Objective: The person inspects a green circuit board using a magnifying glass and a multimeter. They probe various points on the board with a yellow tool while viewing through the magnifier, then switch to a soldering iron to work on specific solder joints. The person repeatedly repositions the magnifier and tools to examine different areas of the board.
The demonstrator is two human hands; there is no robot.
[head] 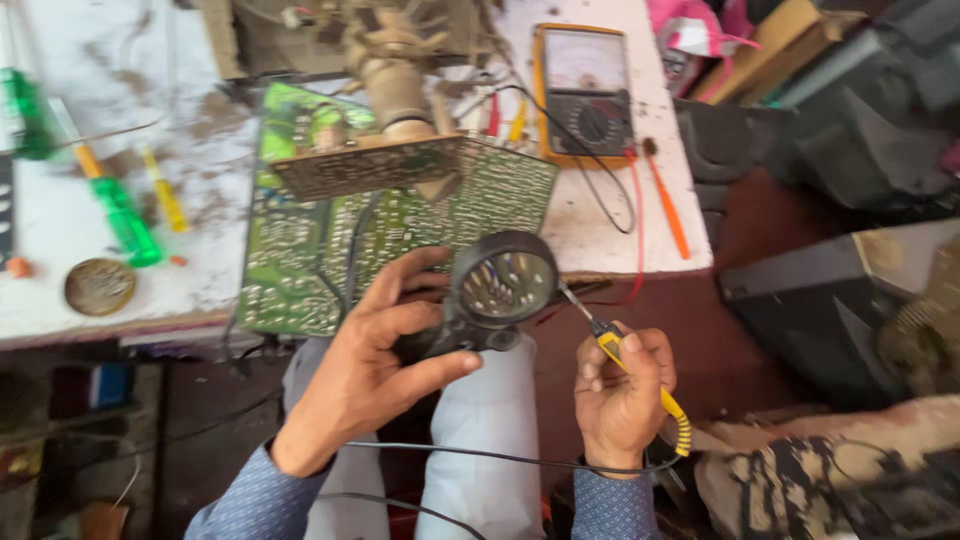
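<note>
Circuit board (300, 260) overhangs bench edge, crowding left hand (375, 360); open room between hands.

green circuit board (300, 250), yellow multimeter (585, 90), yellow-handled soldering iron (640, 375), black round part (495, 290), blue dotted sleeves (250, 500)

One display is seen: the pale, rectangular dial face (583, 62) of an orange-cased analogue meter (585, 95), laid flat on the white table (60, 220) just right of the green circuit board (400, 235); a dark round selector knob is set below the dial. Beyond the meter, further right of the board, a pink and white package (690, 30) is seen, blurred and partly cut off
</note>
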